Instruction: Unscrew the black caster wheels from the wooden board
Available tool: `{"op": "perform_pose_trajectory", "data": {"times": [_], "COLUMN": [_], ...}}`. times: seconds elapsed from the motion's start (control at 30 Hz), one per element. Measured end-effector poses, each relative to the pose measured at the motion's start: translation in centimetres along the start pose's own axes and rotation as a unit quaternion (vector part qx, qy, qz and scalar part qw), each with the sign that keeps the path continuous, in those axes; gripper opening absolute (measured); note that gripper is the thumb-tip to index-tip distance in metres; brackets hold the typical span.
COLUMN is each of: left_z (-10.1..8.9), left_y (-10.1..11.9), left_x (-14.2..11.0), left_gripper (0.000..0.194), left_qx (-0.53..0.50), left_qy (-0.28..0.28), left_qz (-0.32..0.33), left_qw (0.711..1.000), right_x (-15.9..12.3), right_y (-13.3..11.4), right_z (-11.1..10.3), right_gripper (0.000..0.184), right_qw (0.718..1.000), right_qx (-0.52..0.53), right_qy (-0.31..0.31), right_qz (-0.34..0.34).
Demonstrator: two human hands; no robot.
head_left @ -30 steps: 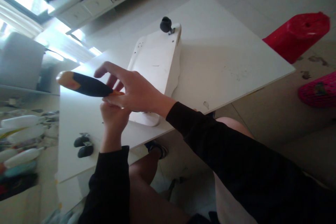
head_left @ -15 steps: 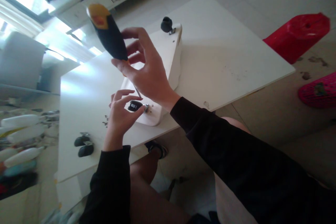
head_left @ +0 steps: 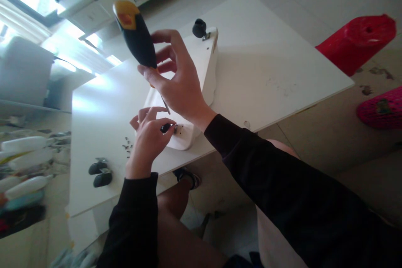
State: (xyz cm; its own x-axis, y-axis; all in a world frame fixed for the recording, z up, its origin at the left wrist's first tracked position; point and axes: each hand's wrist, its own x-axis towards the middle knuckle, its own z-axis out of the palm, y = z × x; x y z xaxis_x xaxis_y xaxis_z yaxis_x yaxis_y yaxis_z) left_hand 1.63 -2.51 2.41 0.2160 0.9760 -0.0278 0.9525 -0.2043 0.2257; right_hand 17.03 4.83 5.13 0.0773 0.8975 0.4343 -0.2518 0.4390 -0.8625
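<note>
A screwdriver (head_left: 140, 46) with a black and yellow handle is gripped in my right hand (head_left: 180, 77), its shaft slanting down so the tip hangs just above my left fingers. My left hand (head_left: 149, 140) closes with thumb and fingertips about a black caster wheel (head_left: 165, 127) and its small metal bracket, at the near end of a white panel-like part (head_left: 180, 142). My fingers cover much of this caster. Screw holes show beside the bracket. Another black caster (head_left: 199, 29) stands at the far corner of the white part.
Two loose casters (head_left: 102, 178) lie on the white table (head_left: 251, 75) at left, near several small screws (head_left: 127, 146). A red plastic object (head_left: 354, 42) and a pink basket-like object (head_left: 381, 109) are beyond the table's right edge. White bottles (head_left: 28, 186) stand blurred at far left.
My right hand and the screwdriver have shifted slightly right. My left fingers have drawn closer together over the caster and its bracket, covering more of the wheel and uncovering more screws.
</note>
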Motion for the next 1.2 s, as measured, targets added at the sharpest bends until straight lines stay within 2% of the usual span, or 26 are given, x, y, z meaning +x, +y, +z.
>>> {"op": "perform_pose_trajectory", "data": {"times": [0.1, 0.27, 0.4, 0.73, 1.2], "left_z": [-0.1, 0.0, 0.0, -0.7, -1.1], "left_y": [0.1, 0.1, 0.0, 0.0, -1.7], "left_x": [0.0, 0.0, -0.1, -0.2, -1.3], "left_gripper": [0.016, 0.016, 0.017, 0.013, 0.011], "left_qx": [0.002, 0.006, 0.01, 0.003, 0.008], "left_qy": [0.02, 0.009, 0.022, 0.032, 0.08], "left_qz": [0.005, 0.007, 0.006, -0.031, -0.044], "left_qw": [1.0, 1.0, 1.0, 0.999, 0.996], "right_x": [0.0, -0.1, 0.0, -0.2, -0.2], "right_y": [-0.2, -0.3, -0.1, 0.3, 0.6], "right_z": [-0.1, -0.2, -0.2, -0.2, -0.1], "right_gripper": [0.033, 0.033, 0.033, 0.031, 0.031], "right_qw": [1.0, 1.0, 1.0, 0.998, 0.997], "right_qx": [0.017, -0.006, -0.023, -0.055, -0.063], "right_qy": [0.003, 0.006, 0.017, 0.003, 0.001], "right_qz": [-0.004, 0.021, 0.002, 0.025, 0.042]}}
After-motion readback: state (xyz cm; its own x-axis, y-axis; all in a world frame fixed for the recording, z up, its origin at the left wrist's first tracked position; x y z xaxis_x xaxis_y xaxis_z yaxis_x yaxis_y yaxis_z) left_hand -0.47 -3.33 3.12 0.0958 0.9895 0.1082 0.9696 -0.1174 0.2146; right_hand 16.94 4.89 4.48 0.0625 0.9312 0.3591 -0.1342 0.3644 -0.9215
